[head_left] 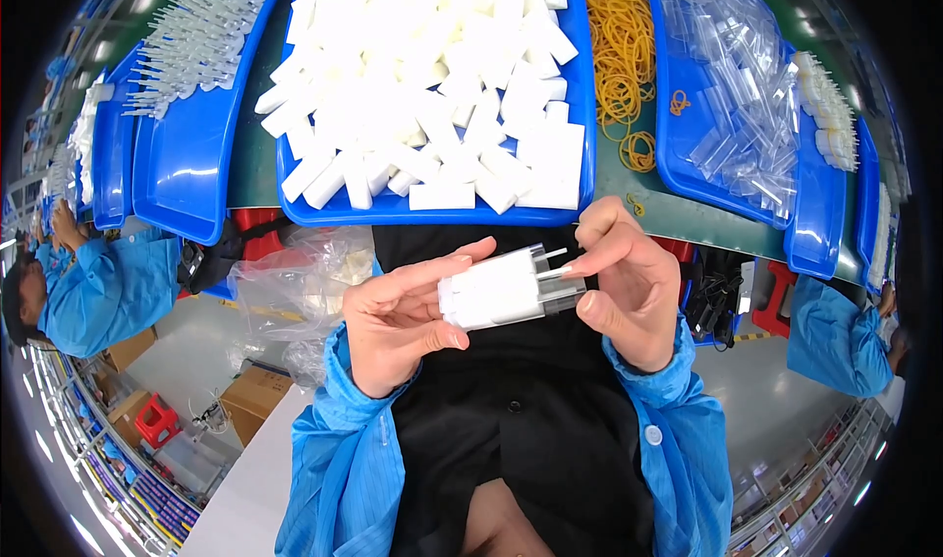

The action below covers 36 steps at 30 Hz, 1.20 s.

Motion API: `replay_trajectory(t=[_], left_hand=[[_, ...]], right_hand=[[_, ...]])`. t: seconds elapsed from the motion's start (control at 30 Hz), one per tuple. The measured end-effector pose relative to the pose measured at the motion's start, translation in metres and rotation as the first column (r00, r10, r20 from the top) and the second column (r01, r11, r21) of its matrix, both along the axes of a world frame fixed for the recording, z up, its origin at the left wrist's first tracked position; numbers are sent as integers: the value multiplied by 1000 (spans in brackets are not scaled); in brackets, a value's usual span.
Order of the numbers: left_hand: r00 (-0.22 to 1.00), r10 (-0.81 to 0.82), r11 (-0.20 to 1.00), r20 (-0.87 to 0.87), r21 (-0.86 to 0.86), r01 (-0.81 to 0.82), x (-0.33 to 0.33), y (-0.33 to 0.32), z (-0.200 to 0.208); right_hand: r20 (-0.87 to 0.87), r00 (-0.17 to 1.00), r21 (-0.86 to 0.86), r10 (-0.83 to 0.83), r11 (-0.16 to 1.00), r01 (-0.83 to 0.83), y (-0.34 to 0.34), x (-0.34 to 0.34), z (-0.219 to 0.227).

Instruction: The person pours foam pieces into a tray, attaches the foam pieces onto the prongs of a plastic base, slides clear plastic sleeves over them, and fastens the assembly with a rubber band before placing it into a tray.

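Two hands meet at the centre of the frame over a dark apron and blue sleeves. Left hand (398, 316) clamps a small bundle of white foam blocks (491, 290), thumb under, fingers stretched along the top; that flat hold seems meant to keep the pieces square against each other. Right hand (624, 287) pinches the bundle's right end, where a clear plastic sleeve or bag (555, 282) appears to wrap it — the glare makes it hard to say which. Both grips closed on the same bundle, held in mid-air just below the worktop edge.

Left of the hands, a crumpled clear bag (295, 282) hangs near the lap.

Beyond, the green worktop (250, 164) carries blue trays side by side, within reach. Centre tray (585, 105) is heaped with loose white foam blocks. To its right, yellow rubber bands (621, 56) lie in a pile on the worktop, then a tray of small clear bags (732, 85). Upper left, a tray (177, 179) with rows of pale spiked parts.

Room: factory floor, pale grey. People in blue coats at the left edge (93, 287) and right edge (835, 331). Cardboard boxes (250, 395) and a red crate at lower left.
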<state>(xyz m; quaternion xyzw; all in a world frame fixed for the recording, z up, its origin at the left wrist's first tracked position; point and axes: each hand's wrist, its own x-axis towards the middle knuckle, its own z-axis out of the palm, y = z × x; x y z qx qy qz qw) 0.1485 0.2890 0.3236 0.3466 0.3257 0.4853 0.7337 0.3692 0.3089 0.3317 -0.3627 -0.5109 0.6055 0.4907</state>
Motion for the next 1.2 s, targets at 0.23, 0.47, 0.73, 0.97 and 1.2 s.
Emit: replay_trajectory(t=[0.23,0.47,0.73,0.97,1.2], left_hand=[[1000,8,999,9,48,-9,2,-1,0],[1000,12,998,9,59,-12,9,3,0],[998,57,998,-28,-11,-57,12,3,-3],[997,65,994,48,-86,-60,7,5,-8],[999,6,995,45,-102,-1,9,10,-4]], right_hand=[[64,998,147,14,989,-23,1,-5,-1],[75,997,168,2,986,-15,3,-6,-3],[203,979,232,-14,972,-34,11,2,-7],[581,362,656,-729,683,322,54,64,7],[685,-254,727,-683,667,164,80,108,-10]])
